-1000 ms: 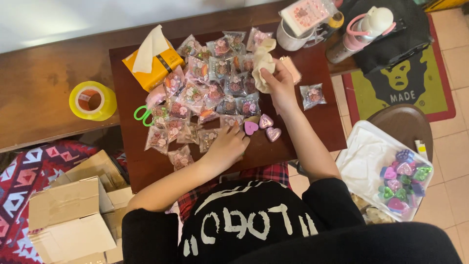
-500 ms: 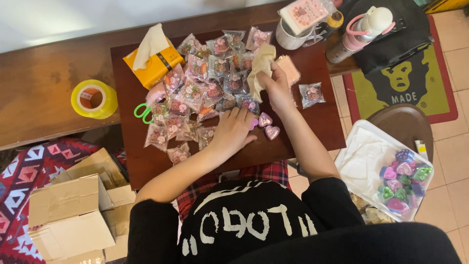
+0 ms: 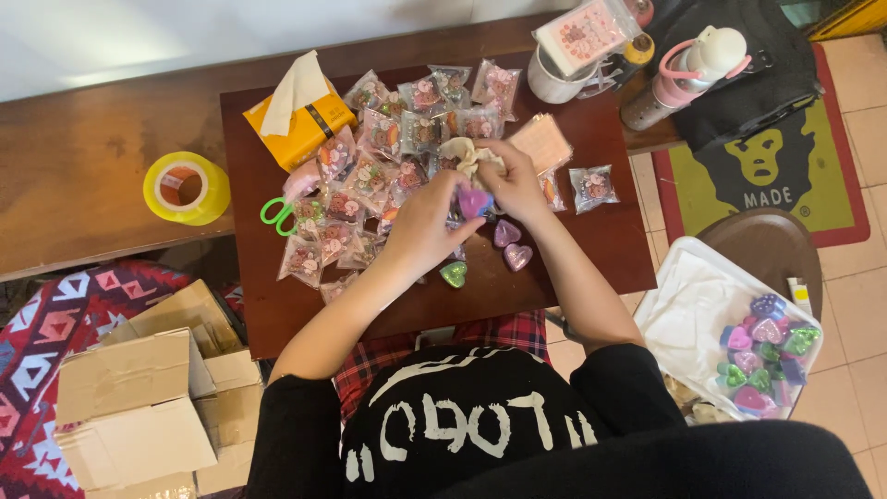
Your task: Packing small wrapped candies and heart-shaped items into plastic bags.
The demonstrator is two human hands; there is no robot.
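The left hand (image 3: 420, 226) pinches a pink heart (image 3: 474, 200); the right hand (image 3: 511, 180) grips a cloth (image 3: 462, 152). The heart looks small, hard and slick, best held by its edges.

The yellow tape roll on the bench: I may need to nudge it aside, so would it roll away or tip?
The yellow tape roll lies flat on its side on the wooden bench, so it would probably slide, not roll. Its low, wide ring shape looks unlikely to tip. It seems rigid and fairly light.
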